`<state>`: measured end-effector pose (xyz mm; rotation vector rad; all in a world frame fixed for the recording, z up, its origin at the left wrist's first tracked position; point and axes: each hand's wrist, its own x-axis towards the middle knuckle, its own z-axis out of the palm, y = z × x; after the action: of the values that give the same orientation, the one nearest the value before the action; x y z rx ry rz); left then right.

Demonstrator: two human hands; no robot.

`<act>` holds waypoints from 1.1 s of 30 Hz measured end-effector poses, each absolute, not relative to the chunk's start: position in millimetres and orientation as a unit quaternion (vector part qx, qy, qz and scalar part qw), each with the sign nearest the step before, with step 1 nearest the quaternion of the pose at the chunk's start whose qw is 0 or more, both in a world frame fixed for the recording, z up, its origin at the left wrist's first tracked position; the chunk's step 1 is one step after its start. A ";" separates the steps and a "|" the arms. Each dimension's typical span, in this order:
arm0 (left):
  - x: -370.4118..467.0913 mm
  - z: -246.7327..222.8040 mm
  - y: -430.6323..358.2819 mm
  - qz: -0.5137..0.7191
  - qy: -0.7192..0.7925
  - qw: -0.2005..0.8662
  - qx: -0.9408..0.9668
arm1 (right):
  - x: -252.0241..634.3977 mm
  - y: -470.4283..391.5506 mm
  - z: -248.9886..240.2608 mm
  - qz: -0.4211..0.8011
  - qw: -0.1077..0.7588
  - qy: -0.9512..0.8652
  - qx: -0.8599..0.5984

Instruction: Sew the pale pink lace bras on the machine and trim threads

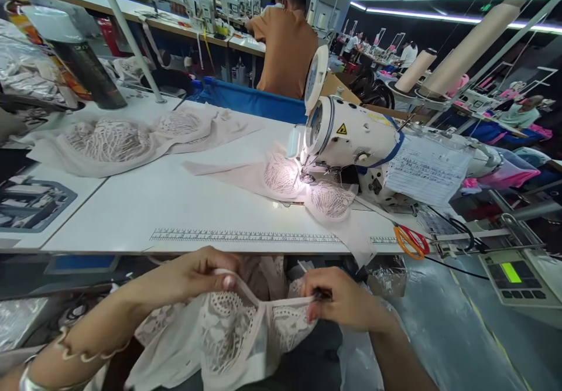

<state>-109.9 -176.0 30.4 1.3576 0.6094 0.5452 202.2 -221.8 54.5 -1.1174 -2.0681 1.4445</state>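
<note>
smooth white tabletop (127,203), left fingers (219,259) and right fingers (312,277) pinching pale bra (260,350), curved lace cups (228,326)

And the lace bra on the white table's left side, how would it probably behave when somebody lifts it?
The lace bra would probably droop, since its thin wing lies limp. It looks light, mostly lace and fabric. The rounded cups may keep some shape.
</note>
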 end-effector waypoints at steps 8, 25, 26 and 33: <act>-76.0 6.9 -205.3 0.380 0.245 0.843 0.293 | 186.8 -222.8 16.9 0.722 0.362 -0.487 -0.332; -65.5 5.7 -219.2 0.412 0.208 0.863 0.207 | 184.5 -223.9 5.9 0.733 0.341 -0.507 -0.300; -63.8 5.9 -219.8 0.411 0.206 0.865 0.204 | 186.2 -222.1 9.5 0.716 0.327 -0.532 -0.310; -36.6 23.5 -211.6 0.371 0.160 0.889 0.217 | 181.8 -221.9 57.1 0.471 0.168 -0.833 -0.236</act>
<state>-36.6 -211.6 23.5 0.4516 0.3325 0.7700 181.8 -221.9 57.1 -0.6723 -2.3696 1.3409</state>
